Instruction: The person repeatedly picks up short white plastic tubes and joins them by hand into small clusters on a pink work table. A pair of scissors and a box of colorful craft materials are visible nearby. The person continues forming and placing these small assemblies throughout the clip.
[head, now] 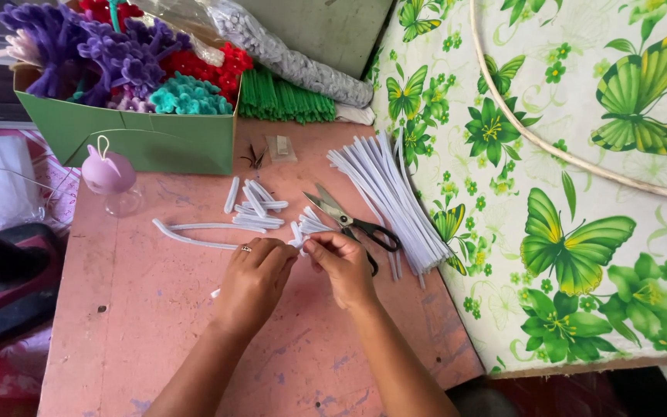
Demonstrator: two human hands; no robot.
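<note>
Near the counter's (156,340) middle, the left hand (252,282) and right hand (343,266) each pinch a small bundle of short white pipe cleaners (303,232). Several cut pieces (256,207) lie behind; a long uncut stack (387,193) waits by the right edge, scissors (353,224) alongside.

— Can you see what's pinched between the left hand (252,279) and right hand (343,266)?

— Only white tips poking out; the fingers cover the rest of those short white pipe-cleaner pieces (308,228).

— And the scissors (353,222)?

— One handle loop is hidden behind the right hand.

— That white hoop (534,139)?

— Cut off by the top and right edges. The small dark bits (255,158) by the green box (144,139) are too tiny to tell.
</note>
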